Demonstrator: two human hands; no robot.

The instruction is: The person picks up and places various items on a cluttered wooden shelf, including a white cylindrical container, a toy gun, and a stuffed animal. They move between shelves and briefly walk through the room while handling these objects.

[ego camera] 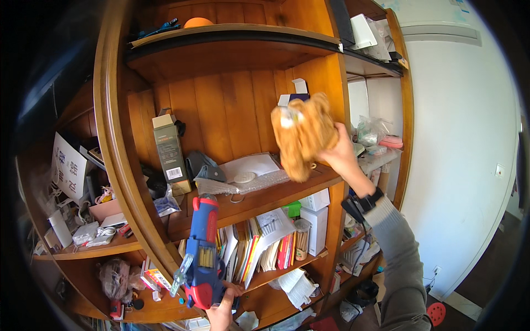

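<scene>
My right hand point(341, 155) grips a tan plush toy point(304, 136), blurred, in front of the right end of the middle shelf point(265, 194). A white patch shows on the plush. Lower down, my left hand point(222, 308) holds a blue and red toy gun point(203, 252) by its lower end, its barrel tilted upward. On the middle shelf lie bubble wrap point(265, 179), a white paper sheet point(252, 165) and a white oval object point(244, 177). A grey cloth item point(203, 165) and a tall dark green box point(169, 153) stand to the left.
Below, books point(248, 252), a jar of sticks point(302, 240) and a white box point(316, 229) fill a shelf. An open book point(299, 285) hangs over the lower shelf. A thick wooden upright point(120, 124) stands left; a white wall point(455, 145) is at right.
</scene>
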